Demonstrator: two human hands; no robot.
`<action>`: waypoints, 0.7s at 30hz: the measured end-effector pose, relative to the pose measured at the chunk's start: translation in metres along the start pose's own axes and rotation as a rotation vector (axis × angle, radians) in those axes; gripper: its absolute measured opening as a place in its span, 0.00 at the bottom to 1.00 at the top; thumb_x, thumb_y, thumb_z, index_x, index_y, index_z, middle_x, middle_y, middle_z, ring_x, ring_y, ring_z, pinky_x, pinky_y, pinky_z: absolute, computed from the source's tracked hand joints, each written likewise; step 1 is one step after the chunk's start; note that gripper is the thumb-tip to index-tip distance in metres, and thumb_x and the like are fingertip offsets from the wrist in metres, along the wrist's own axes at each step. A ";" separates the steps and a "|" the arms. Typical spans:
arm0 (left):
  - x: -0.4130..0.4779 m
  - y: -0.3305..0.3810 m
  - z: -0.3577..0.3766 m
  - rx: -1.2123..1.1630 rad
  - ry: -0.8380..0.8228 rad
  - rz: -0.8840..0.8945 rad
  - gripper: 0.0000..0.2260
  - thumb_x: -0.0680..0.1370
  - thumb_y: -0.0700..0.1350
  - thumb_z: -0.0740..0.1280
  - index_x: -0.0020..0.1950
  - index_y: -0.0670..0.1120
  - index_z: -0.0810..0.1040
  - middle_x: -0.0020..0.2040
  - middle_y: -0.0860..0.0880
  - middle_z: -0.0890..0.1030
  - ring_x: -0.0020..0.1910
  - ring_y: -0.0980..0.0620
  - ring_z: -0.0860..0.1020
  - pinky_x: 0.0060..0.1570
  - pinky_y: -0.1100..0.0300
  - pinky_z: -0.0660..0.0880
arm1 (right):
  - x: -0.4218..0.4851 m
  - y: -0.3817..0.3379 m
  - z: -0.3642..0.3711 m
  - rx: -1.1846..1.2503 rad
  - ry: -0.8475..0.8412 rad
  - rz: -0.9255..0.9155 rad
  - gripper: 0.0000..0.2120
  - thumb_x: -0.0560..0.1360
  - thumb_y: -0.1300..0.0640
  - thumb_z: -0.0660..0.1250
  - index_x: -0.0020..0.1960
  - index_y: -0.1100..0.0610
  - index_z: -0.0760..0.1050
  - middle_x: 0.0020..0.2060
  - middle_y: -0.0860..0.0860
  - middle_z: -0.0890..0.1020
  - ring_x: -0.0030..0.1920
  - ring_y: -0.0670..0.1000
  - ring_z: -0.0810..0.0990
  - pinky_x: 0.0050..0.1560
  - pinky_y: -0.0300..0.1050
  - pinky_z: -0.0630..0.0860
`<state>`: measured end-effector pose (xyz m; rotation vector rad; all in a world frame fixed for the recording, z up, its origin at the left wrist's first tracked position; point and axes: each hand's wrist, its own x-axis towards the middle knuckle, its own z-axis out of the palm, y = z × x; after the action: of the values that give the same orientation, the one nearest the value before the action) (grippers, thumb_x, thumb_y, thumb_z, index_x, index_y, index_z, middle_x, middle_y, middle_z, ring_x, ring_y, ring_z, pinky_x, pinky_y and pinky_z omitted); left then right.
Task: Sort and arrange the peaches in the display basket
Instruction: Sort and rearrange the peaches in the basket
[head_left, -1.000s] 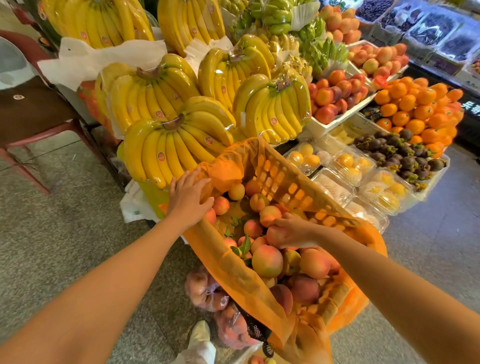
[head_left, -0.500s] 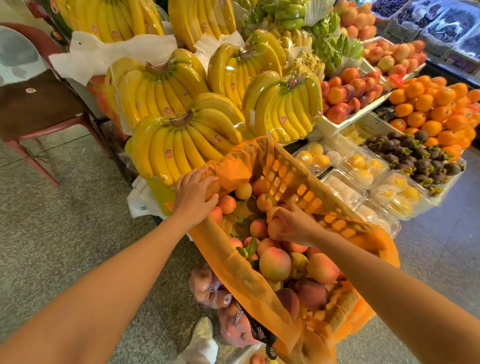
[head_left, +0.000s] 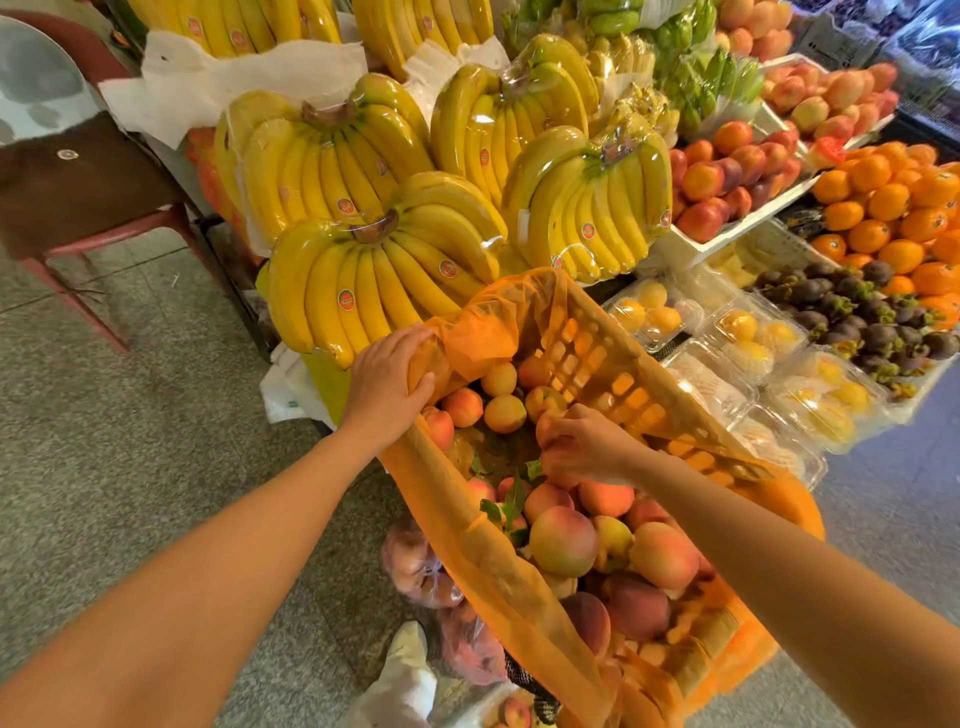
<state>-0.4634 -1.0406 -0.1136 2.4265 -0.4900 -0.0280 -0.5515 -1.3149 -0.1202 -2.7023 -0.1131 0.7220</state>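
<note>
Many red-yellow peaches (head_left: 563, 540), orange-lined basket (head_left: 613, 374)

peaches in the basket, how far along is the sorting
Partly done, I'd judge. Small peaches sit grouped at the far end. The right hand grips a peach in the middle; the left hand holds the liner. The bigger peaches nearer lie jumbled, so arranging remains.

I'm looking in on a fruit shop. Behind the orange display basket (head_left: 597, 353) of peaches (head_left: 563, 540), stickered, film-wrapped banana bunches (head_left: 384, 270) are stacked in tiers; to the basket's right lie clear punnets (head_left: 753, 338) of fruit, a heap of mangosteens (head_left: 857, 312) and piled oranges (head_left: 893, 208).
</note>
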 end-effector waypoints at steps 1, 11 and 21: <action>0.001 0.000 0.000 -0.007 0.012 0.006 0.22 0.78 0.45 0.65 0.72 0.50 0.69 0.72 0.50 0.68 0.71 0.48 0.66 0.68 0.50 0.60 | 0.001 -0.001 -0.001 -0.014 0.004 -0.005 0.10 0.72 0.47 0.68 0.54 0.45 0.77 0.49 0.49 0.72 0.51 0.51 0.70 0.54 0.52 0.73; 0.008 -0.011 -0.001 -0.145 0.068 -0.001 0.17 0.78 0.49 0.61 0.66 0.51 0.75 0.67 0.51 0.75 0.65 0.51 0.73 0.64 0.48 0.70 | 0.047 -0.025 -0.010 0.204 0.042 -0.054 0.23 0.76 0.46 0.68 0.67 0.52 0.71 0.62 0.50 0.74 0.62 0.50 0.72 0.61 0.48 0.71; 0.008 -0.022 0.001 -0.278 0.068 -0.058 0.15 0.80 0.46 0.63 0.66 0.54 0.77 0.64 0.53 0.78 0.62 0.56 0.75 0.58 0.60 0.73 | 0.100 -0.017 0.021 -0.144 -0.016 0.051 0.34 0.74 0.42 0.67 0.76 0.51 0.61 0.66 0.57 0.68 0.65 0.60 0.69 0.63 0.51 0.68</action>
<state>-0.4482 -1.0283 -0.1276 2.1607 -0.3590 -0.0360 -0.4753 -1.2764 -0.1787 -2.8458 -0.1036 0.7781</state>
